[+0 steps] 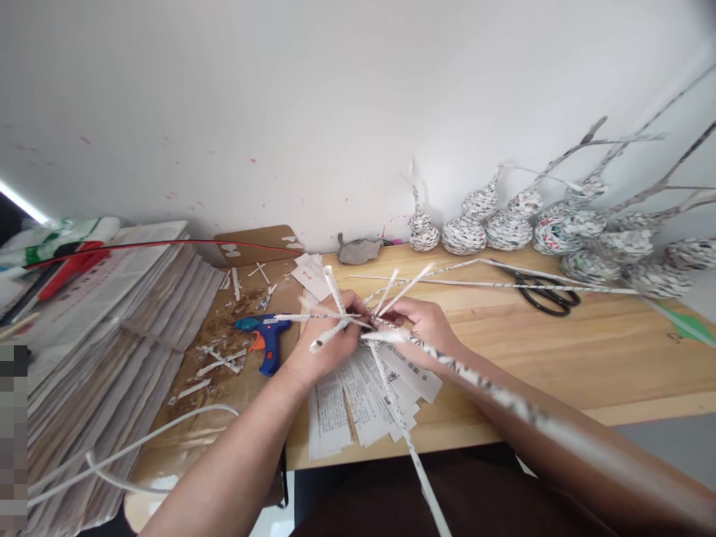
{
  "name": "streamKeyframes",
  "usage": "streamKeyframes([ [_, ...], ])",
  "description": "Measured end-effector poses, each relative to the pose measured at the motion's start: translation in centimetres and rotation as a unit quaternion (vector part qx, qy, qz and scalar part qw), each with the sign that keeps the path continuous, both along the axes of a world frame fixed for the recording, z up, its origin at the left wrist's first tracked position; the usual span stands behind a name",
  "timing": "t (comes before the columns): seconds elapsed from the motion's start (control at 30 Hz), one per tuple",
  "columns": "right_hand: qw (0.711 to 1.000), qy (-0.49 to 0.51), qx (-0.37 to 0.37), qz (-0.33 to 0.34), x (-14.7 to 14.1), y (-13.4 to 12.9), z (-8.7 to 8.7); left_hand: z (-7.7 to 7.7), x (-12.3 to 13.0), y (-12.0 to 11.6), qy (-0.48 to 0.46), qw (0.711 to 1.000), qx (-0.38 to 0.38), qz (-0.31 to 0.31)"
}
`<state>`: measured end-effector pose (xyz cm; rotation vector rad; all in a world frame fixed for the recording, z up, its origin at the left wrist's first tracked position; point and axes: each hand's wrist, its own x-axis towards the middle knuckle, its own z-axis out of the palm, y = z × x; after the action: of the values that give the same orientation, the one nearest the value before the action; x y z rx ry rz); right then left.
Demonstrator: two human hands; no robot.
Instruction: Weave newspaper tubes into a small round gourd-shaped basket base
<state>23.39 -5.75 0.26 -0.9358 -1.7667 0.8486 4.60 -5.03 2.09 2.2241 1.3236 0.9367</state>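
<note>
Between my two hands is a bundle of rolled newspaper tubes (383,377) that cross at a centre and fan out in several directions. My left hand (330,332) grips the bundle from the left, with short tube ends sticking up past its fingers. From the right, my right hand (422,328) pinches the crossing tubes near the middle. One long tube (481,384) runs over my right forearm toward the lower right. Under the hands lie printed paper strips (358,406) on the wooden table. The tubes and fingers partly hide the crossing point.
Left of my hands lie a blue glue gun (270,343) and paper scraps (224,359). A tall newspaper stack (128,335) fills the left side. Black scissors (540,291) lie right, under long tubes. Woven paper gourds (509,227) stand along the wall. A grey cloth (359,250) lies behind.
</note>
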Motion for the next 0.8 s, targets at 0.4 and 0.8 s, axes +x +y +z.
streamKeyframes([
  [0.4,0.982,0.103,-0.153,-0.037,-0.5,-0.1,0.1,-1.1,0.2,0.1,-0.028,0.999,0.023,0.005],
  [0.8,0.983,0.122,-0.138,0.003,-0.4,0.3,-0.9,-1.5,0.4,0.3,-0.023,0.999,0.042,0.019],
])
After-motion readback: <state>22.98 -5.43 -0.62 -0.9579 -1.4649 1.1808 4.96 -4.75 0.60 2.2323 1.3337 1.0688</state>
